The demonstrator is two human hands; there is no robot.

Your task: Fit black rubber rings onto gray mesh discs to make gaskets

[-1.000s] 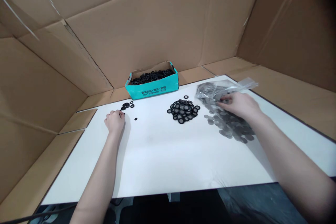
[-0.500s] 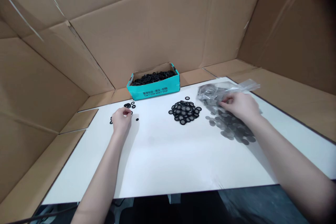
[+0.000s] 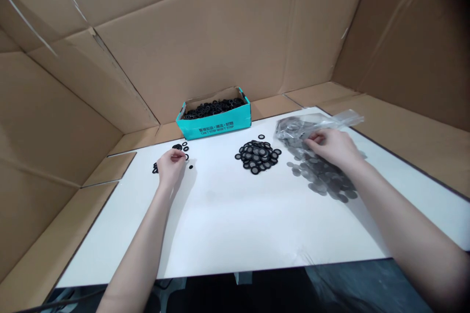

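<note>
My left hand [image 3: 171, 165] pinches a black rubber ring [image 3: 187, 157] between thumb and fingers, at the left of the white table. Loose black rings [image 3: 185, 146] lie just beyond it, and others are partly covered by the hand. Over at the right, my right hand [image 3: 330, 145] has its thumb and fingertips pressed together above a spread of thin grey discs [image 3: 323, 176]. Whatever sits in that pinch is too small to make out. Just behind the fingers lies a clear plastic bag [image 3: 293, 127] with more grey discs in it.
A heap of black rings with grey centres [image 3: 257, 156] lies mid-table, one stray piece [image 3: 261, 136] behind it. At the back stands a turquoise box [image 3: 216, 127] filled with black rings. A small black piece [image 3: 191, 167] lies right of my left hand. Cardboard walls [image 3: 205, 39] enclose the table.
My left hand has shifted slightly to the right, and the ring at its fingertips shows more clearly. My right hand has moved a little left over the discs, still pinched.
</note>
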